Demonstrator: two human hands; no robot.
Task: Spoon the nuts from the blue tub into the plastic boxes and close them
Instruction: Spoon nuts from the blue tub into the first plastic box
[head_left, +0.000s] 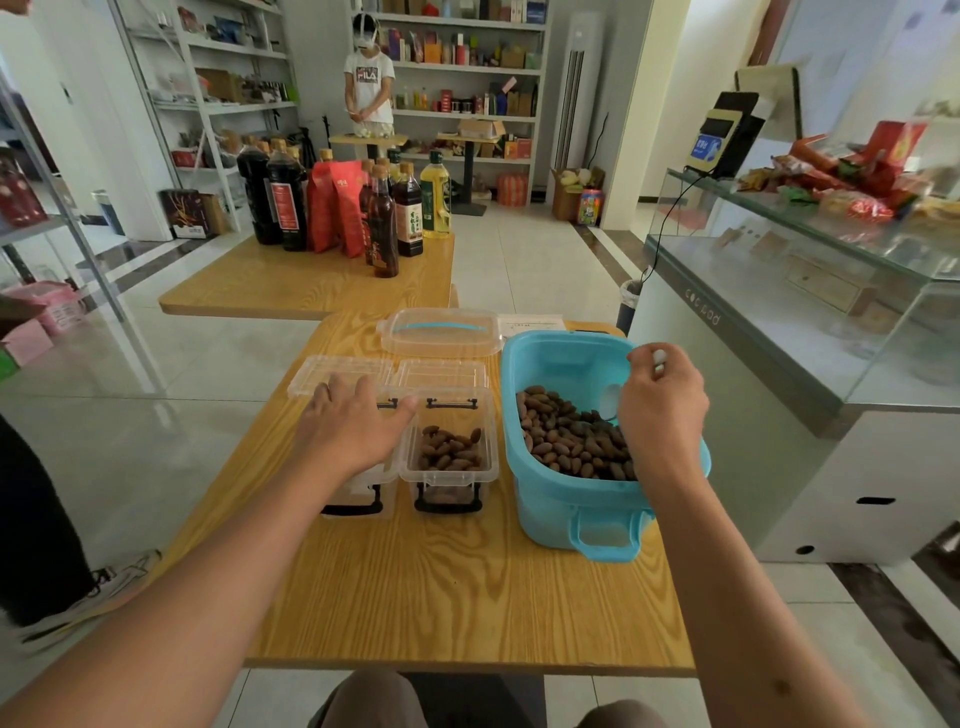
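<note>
A blue tub (561, 499) of brown nuts (576, 441) stands at the right of the wooden table (457, 587). My right hand (662, 410) grips a white spoon (613, 400) whose bowl dips into the nuts. Left of the tub stand two clear plastic boxes with black latches, lids hinged open behind them. The right box (449, 447) holds a layer of nuts. My left hand (353, 421) lies flat over the left box (358, 493), fingers straight, hiding its inside.
The tub's clear lid (441, 332) with a blue handle lies behind the boxes, beside a white paper (532, 325). A second table with bottles (337, 208) stands farther back. A glass counter (805, 291) runs along the right. A person stands by the far shelves.
</note>
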